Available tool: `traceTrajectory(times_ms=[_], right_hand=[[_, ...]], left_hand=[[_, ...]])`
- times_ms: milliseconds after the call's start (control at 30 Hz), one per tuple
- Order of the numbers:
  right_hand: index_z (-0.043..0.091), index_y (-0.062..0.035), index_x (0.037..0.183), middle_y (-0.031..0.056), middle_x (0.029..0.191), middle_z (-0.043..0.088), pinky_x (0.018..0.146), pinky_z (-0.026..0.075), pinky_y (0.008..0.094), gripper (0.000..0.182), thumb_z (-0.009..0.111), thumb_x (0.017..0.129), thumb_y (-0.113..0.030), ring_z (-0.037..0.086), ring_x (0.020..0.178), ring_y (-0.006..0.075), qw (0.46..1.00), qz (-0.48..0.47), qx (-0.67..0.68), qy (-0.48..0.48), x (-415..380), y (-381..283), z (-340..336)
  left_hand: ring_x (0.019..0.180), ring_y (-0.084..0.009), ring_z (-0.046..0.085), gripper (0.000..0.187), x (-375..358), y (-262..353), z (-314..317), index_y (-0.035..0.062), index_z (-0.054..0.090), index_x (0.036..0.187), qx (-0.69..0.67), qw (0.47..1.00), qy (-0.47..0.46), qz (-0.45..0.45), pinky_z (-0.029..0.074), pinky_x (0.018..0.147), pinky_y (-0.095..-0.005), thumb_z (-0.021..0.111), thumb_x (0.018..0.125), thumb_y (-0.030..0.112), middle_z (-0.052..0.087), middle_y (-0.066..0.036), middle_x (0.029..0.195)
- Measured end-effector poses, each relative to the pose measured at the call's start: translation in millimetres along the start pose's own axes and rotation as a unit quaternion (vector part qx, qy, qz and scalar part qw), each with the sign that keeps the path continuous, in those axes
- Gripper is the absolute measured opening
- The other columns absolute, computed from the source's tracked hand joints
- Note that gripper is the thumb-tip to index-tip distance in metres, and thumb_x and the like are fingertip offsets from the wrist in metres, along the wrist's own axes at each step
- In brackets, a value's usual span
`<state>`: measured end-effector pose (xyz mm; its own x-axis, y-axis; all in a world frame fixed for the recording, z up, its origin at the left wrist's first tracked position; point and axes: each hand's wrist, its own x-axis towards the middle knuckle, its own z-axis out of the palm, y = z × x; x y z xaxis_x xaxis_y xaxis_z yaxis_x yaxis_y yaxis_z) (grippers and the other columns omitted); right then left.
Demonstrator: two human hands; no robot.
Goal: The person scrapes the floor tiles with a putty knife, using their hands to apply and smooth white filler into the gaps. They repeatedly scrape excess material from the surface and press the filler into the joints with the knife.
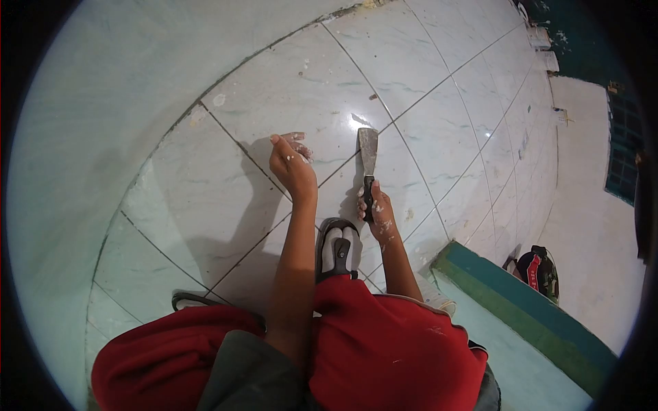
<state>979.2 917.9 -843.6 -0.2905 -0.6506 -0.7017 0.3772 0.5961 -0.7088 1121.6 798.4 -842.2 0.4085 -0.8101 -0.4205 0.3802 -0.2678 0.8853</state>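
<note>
My right hand [379,211], spotted with white paste, is closed around the black handle of a putty knife [368,151]. Its flat grey blade points away from me, above the floor tiles. To the left, my left hand [295,168] hovers over the tiled floor [253,89] with its fingers loosely curled and the thumb apart from them. White smears show on those fingers, and I see nothing held in them. Part of the palm is turned out of sight.
A pale wall [89,137] curves along the left. My sandalled foot [338,246] stands just behind the hands. At right are a green-edged ledge [507,294], a dark bag with red [538,274] and white containers [545,55] farther off.
</note>
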Motion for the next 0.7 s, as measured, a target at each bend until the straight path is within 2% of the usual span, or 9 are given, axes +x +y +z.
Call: traceTrajectory(times_ms=[67,100,167,300,367,600,667,700], right_hand=[[0.048,-0.0057,0.07,-0.0004,0.052,0.043,0.037,0.032,0.0229,0.05,0.046,0.083,-0.053,0.04,0.04,0.0096,0.997,0.061,-0.046,0.025,-2,-2,-2],[0.048,-0.0057,0.07,-0.0004,0.052,0.043,0.037,0.032,0.0229,0.05,0.046,0.083,-0.053,0.04,0.04,0.0096,0.997,0.061,-0.046,0.026,-3,-2,-6],[0.049,-0.0049,0.068,0.0002,0.052,0.045,0.038,0.032,0.0224,0.053,0.049,0.08,-0.056,0.041,0.041,0.0093,0.983,0.116,-0.12,0.079,-7,0,-20],[0.05,-0.0041,0.066,0.0007,0.052,0.046,0.037,0.031,0.0221,0.055,0.05,0.079,-0.057,0.041,0.04,0.0092,0.973,0.133,-0.159,0.099,-16,1,-34],[0.051,-0.0034,0.066,0.001,0.051,0.046,0.036,0.031,0.0216,0.055,0.05,0.08,-0.057,0.041,0.039,0.0092,0.97,0.147,-0.165,0.105,-19,1,-35],[0.055,-0.0002,0.067,0.0025,0.051,0.047,0.035,0.031,0.0234,0.052,0.05,0.083,-0.05,0.042,0.038,0.0099,0.976,0.111,-0.145,0.118,-34,9,-58],[0.06,0.0008,0.08,0.0064,0.053,0.05,0.04,0.036,0.0263,0.04,0.051,0.085,-0.038,0.045,0.043,0.0126,0.971,0.046,-0.221,0.081,-42,4,-64],[0.06,0.0008,0.08,0.0064,0.053,0.05,0.04,0.036,0.0263,0.04,0.051,0.085,-0.038,0.045,0.043,0.0126,0.973,0.045,-0.207,0.087,-50,-2,-64]], left_hand=[[0.045,-0.0079,0.04,0.053,2,4,1,-0.0005,0.056,0.072,-0.004,1.0,0.006,-0.012,0.03,0.042,-0.0212,0.028,0.094,0.039,0.043,0.0,0.051],[0.045,-0.0079,0.04,0.053,4,5,0,-0.0005,0.056,0.072,-0.004,1.0,0.005,-0.013,0.03,0.042,-0.0212,0.028,0.094,0.039,0.043,0.0,0.051],[0.046,-0.0083,0.04,0.053,6,6,-3,-0.0011,0.056,0.074,-0.01,1.0,0.011,-0.021,0.031,0.043,-0.0213,0.027,0.094,0.038,0.044,-0.001,0.053],[0.047,-0.009,0.04,0.053,11,9,-3,-0.002,0.055,0.074,-0.018,1.0,0.017,-0.012,0.031,0.043,-0.0214,0.025,0.094,0.038,0.045,-0.002,0.056],[0.049,-0.0107,0.039,0.059,12,9,-4,-0.0026,0.056,0.078,-0.022,0.999,0.025,-0.007,0.033,0.044,-0.0236,0.026,0.092,0.046,0.043,-0.003,0.058],[0.05,-0.0112,0.036,0.057,21,20,-1,-0.0028,0.056,0.082,-0.001,0.999,0.045,-0.011,0.031,0.044,-0.023,0.025,0.092,0.044,0.039,-0.002,0.058],[0.05,-0.0111,0.035,0.057,25,25,-3,-0.0029,0.057,0.084,0.016,0.999,0.033,0.003,0.03,0.043,-0.0233,0.022,0.093,0.042,0.038,-0.001,0.057],[0.05,-0.0111,0.035,0.057,28,24,-5,-0.0029,0.057,0.084,0.021,0.999,0.021,0.021,0.03,0.043,-0.0235,0.021,0.093,0.041,0.037,-0.001,0.057]])
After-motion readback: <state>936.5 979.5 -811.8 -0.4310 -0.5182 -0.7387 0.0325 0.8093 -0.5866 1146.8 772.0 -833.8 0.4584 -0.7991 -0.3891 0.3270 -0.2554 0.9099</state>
